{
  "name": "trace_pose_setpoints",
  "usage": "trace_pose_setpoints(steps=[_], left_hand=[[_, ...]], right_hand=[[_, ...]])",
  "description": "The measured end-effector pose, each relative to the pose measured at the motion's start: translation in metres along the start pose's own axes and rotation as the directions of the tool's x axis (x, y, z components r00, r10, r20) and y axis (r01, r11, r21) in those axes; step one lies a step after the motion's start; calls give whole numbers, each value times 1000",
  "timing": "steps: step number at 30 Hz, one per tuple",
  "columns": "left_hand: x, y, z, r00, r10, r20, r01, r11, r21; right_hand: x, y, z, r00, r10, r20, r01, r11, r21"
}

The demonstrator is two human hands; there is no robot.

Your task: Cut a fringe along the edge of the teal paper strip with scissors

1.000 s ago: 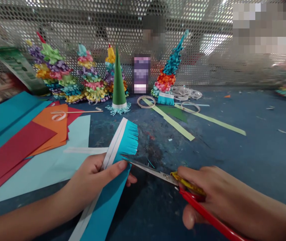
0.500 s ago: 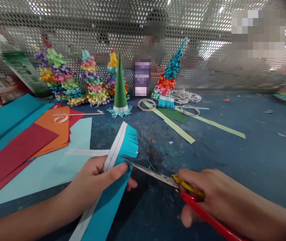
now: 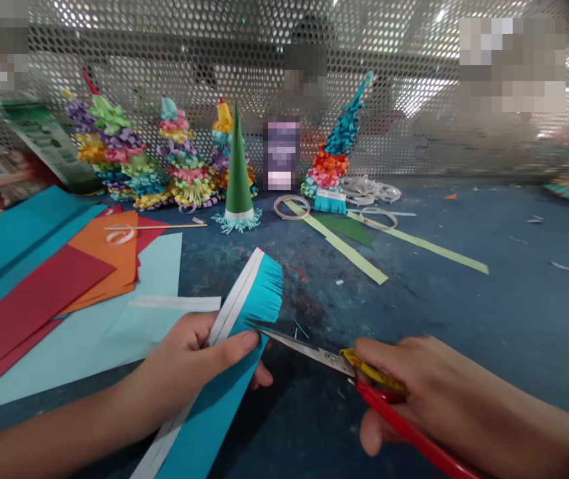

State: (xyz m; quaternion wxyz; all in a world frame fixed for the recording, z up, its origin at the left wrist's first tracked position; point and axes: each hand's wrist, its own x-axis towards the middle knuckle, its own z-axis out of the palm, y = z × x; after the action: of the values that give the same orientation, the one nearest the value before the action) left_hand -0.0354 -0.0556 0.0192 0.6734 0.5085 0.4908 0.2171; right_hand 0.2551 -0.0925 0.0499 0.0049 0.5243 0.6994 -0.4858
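My left hand (image 3: 215,356) pinches a long strip of blue paper (image 3: 219,406), thumb on top and fingers underneath. White double-sided tape (image 3: 237,293) runs along the strip's left edge. Its far end is cut into a fine fringe on the right side. In my right hand (image 3: 414,386) is a pair of scissors (image 3: 332,359) with red and yellow handles. Their blades lie almost closed at the paper's edge, the tips just beyond my left thumb. Part of the strip is hidden under my left hand.
Coloured sheets, with a red one (image 3: 30,306) on top, lie at left. Fringed paper cones (image 3: 189,159) and a green cone (image 3: 239,173) stand behind, before a perforated metal screen (image 3: 244,46). Tape rolls (image 3: 292,207) and pale green strips (image 3: 354,256) lie at centre right. A bottle (image 3: 40,140) leans at left.
The fringed end of the strip has shifted slightly right and down. The scissor tips have moved a little the same way, and the blades remain nearly closed.
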Motion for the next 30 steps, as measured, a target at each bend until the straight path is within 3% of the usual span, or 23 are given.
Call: trace_pose_setpoints(steps=[3, 11, 21, 30], left_hand=[[0, 0, -2, 1000, 3, 1, -3, 1000, 19], [-1, 4, 0, 997, -75, -10, 75, 995, 71], [1, -2, -3, 995, -70, 70, 70, 997, -8], [3, -4, -7, 993, -57, 101, 52, 997, 47]], right_hand=[[0, 2, 0, 1000, -29, -6, 29, 1000, 2], [-4, -7, 2, 989, 148, -18, -149, 985, -87], [-2, 7, 3, 997, -44, -57, 43, 999, -20], [-5, -4, 3, 996, 90, -26, -90, 996, 17]])
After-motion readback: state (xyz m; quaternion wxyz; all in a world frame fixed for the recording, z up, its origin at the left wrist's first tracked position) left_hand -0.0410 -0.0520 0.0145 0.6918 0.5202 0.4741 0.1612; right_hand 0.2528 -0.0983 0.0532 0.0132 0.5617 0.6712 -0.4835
